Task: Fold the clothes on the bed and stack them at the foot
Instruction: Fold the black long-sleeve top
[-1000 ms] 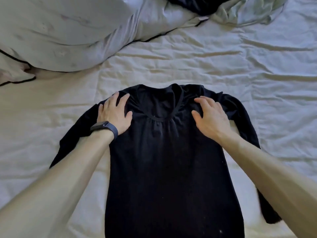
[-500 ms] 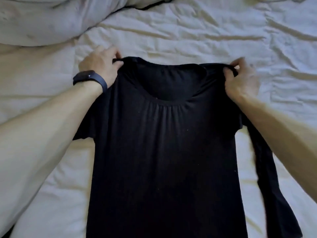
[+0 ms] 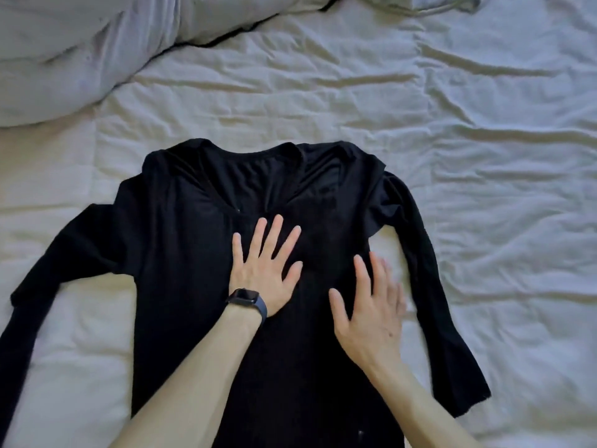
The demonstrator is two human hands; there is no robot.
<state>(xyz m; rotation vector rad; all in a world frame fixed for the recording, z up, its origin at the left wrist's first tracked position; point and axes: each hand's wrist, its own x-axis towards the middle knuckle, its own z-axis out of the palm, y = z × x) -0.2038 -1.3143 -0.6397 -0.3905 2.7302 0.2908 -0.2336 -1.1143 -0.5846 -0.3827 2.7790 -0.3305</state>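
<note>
Your black long-sleeved top (image 3: 193,302) lies front up, spread across the middle of the bed sheet (image 3: 500,163) with its neckline away from you, so the torso is laid out for folding. Your left hand (image 3: 265,270), the one with the smartwatch (image 3: 247,297), rests flat with fingers spread just below the neckline, probably pinning the cloth so it won't slide. Your right hand (image 3: 371,312) is flat too, fingers straight, at the torso's right edge; it is blurred, so I judge it is smoothing wrinkles outward. The left sleeve (image 3: 64,253) angles outward and the right sleeve (image 3: 433,318) lies close beside the body, both unfolded. Beyond are a bunched duvet (image 3: 80,43) and a pale green garment (image 3: 420,4).
</note>
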